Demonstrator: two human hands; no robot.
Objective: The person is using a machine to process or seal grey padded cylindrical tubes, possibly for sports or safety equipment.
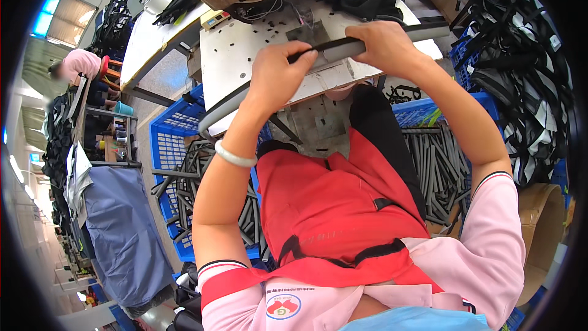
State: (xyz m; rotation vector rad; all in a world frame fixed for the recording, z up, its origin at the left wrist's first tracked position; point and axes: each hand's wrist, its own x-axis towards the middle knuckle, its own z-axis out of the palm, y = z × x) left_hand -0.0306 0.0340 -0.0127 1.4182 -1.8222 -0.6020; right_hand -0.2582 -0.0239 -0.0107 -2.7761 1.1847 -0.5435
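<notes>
Over the surface (245, 55), left hand (277, 73) and right hand (383, 43) each close around one grey strip (334, 49). Many strips wait in the crates (168, 141); progress unclear.

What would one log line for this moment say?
left hand: grips black strap | right hand: grips grey tube | below: blue crate

Both hands grip one long grey strip (334, 51) over the white sewing table (245, 61): left hand (277, 76) closed on its middle, right hand (383, 40) on the end nearer the machine. Blue crates (164, 141) of grey strips flank the red apron (331, 208).
</notes>
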